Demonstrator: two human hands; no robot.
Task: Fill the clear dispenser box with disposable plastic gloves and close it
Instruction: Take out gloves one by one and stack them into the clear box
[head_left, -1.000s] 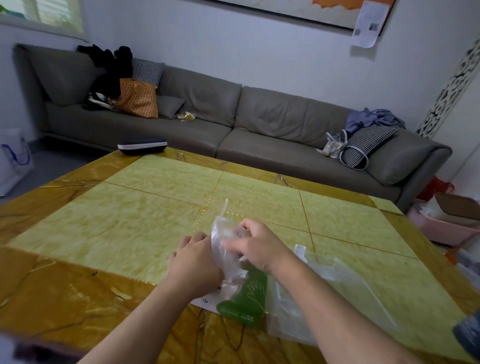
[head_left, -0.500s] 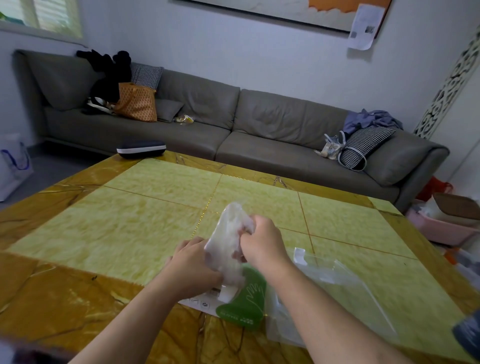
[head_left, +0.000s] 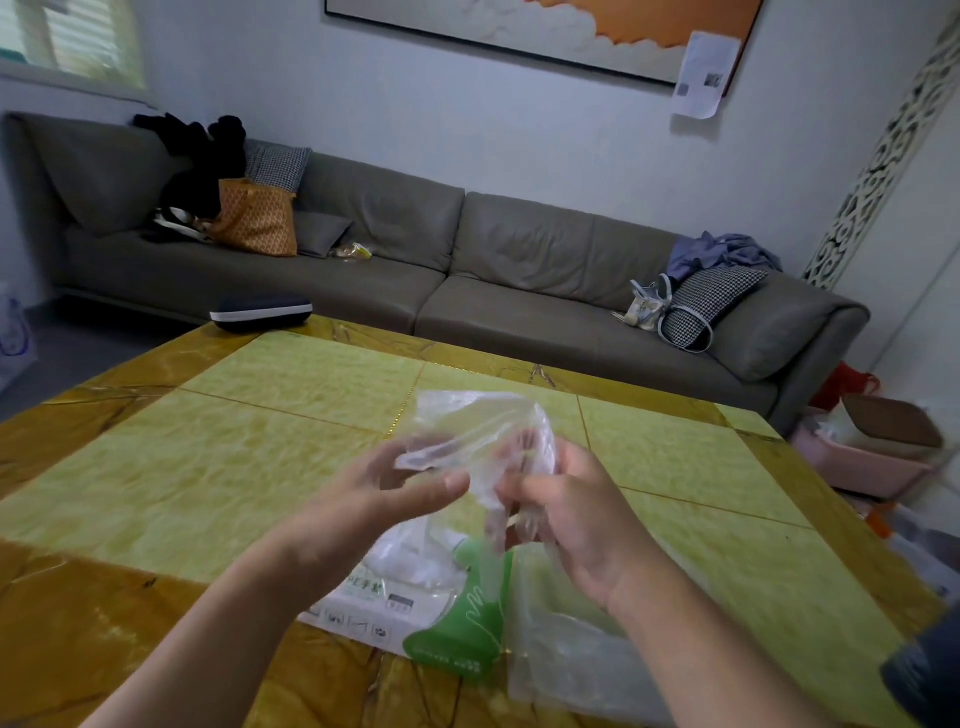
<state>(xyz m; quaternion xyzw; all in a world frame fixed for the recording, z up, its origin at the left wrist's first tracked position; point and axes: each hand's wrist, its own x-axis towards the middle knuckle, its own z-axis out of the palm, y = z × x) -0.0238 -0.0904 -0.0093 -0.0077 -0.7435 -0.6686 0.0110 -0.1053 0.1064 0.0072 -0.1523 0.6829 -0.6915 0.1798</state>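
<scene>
A crumpled bunch of thin clear disposable plastic gloves (head_left: 475, 441) is held up above the yellow and amber tiled table (head_left: 208, 467), between both hands. The right hand (head_left: 576, 525) is curled round the lower part of the bunch, with the film gathered against its palm. The left hand (head_left: 374, 493) is held loosely, fingers only slightly bent; its thumb and fingertips are set at the left edge of the film, though whether the film is actually pinched there cannot be told.

Beneath the hands, a flat white and green printed glove packet (head_left: 415, 618) is seen lying on the table, and a clear, limp plastic bag (head_left: 566, 660) lies touching its right edge. A clear dispenser box cannot be made out with certainty.

A dark oval case with a white band (head_left: 261, 312) is placed at the table's far left corner, before a long grey sofa (head_left: 467, 270).
</scene>
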